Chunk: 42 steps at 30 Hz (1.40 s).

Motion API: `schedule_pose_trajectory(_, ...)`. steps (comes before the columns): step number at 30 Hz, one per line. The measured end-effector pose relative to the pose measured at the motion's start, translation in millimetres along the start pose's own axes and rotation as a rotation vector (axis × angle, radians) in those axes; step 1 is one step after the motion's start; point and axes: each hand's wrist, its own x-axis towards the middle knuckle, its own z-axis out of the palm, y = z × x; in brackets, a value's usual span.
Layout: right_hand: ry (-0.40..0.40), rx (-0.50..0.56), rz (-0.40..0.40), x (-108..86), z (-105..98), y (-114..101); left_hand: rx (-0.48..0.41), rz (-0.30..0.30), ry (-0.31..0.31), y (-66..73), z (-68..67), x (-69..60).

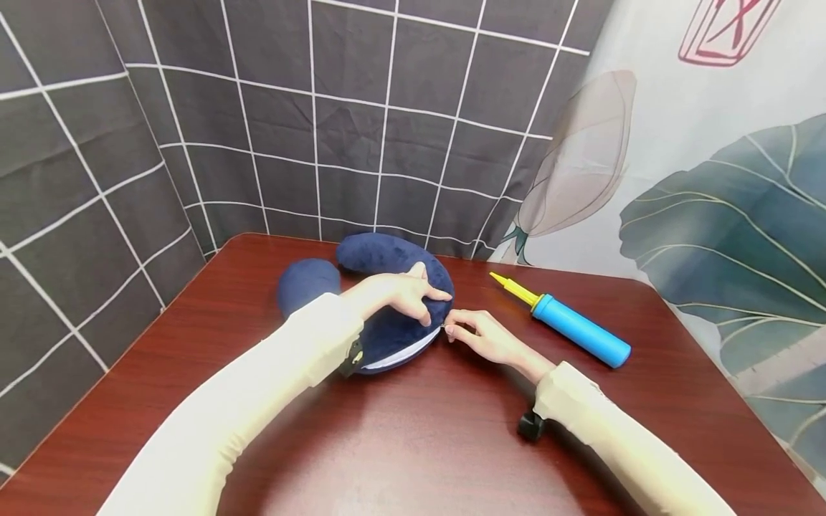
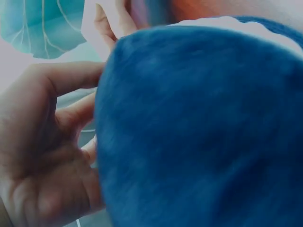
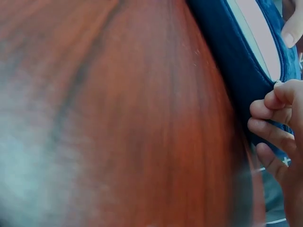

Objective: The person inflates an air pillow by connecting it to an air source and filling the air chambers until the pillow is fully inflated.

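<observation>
A navy plush neck pillow lies curved on the table, with a rounded navy end showing beside the left forearm. Along its near side an open zipper bares a white inside. My left hand rests on the pillow's right part with fingers spread; the left wrist view shows its fingers touching the plush edge. At the right end of the opening, my right hand pinches the small zipper pull between thumb and forefinger. Most of the pull is hidden by the fingertips.
Right of the pillow lies a blue hand pump with a yellow nozzle. The reddish-brown wooden table backs onto a dark gridded cloth and a pale leaf-printed curtain.
</observation>
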Motion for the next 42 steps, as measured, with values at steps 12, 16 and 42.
schedule_pose_trajectory(12,0.045,0.005,0.036,-1.4,-8.2,14.8,-0.147,-0.137,-0.054,0.5,-16.7,17.2)
schedule_pose_trajectory(16,0.058,0.018,0.020,-3.8,-6.8,16.9,-0.127,-0.179,-0.063,5.7,-18.4,21.1)
schedule_pose_trajectory(42,-0.014,0.012,-0.001,-9.1,-12.3,-39.2,-0.040,-0.186,-0.059,13.8,-16.7,22.8)
